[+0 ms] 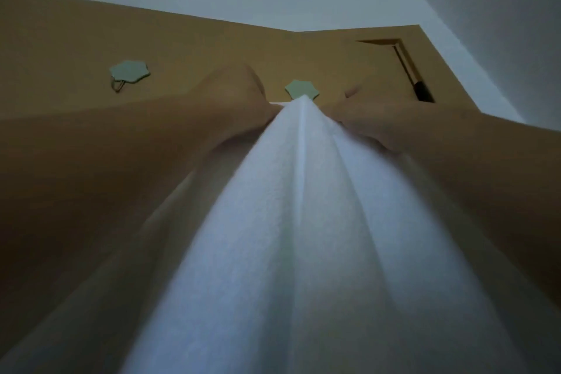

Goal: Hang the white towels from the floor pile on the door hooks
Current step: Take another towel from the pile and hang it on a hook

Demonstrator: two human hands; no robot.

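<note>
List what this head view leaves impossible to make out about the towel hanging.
- Hook under the right star plate: covered by the white towel, so whether it has caught is unclear.
- Left hand and right hand fingers: hidden behind the towel's top edge.
- Floor pile: outside the view.
- Towel's lower end: cut off by the bottom edge.

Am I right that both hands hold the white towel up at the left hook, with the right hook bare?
Not quite. In the head view both hands, left and right, hold the white towel up at the right hook; the left hook is the bare one.
</note>
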